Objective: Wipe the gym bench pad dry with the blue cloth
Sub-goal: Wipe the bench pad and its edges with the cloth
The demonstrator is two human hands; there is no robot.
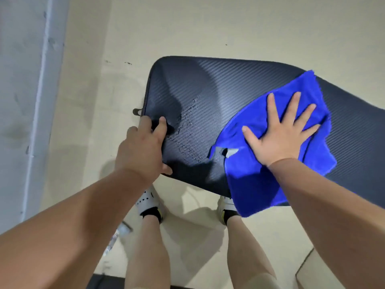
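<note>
the pad (229,90) is dark with a woven ribbed texture, and it runs from the middle of the view out to the right edge, with pale floor (208,28) all round it. the cloth (260,184) is bright blue and lies rumpled on the right part of the pad. its near part hangs over the pad's near edge, in front of the right shoe (226,205).

the right hand (279,134) lies flat on the cloth with its fingers straight and spread, palm down, pressing the cloth against the pad and gripping nothing. a small pale tag (231,152) shows at a fold on the cloth's left edge.

the left hand (141,151) grips the pad at its left end. the thumb sits on the near edge, one finger lies on top, and the other fingers curl over the end (their tips are hidden).

wet streaks (189,130) run as a broken line down the pad between the two hands, just left of the cloth and apart from it. a small dark bracket (137,111) sticks out beside the pad's left end, just beyond the left hand.

below the pad stand the person's bare legs and the left shoe (148,201), white with a dark sock. a grey wall (20,80) runs down the left side. something clear lies on the floor by the left leg, too blurred to tell.
</note>
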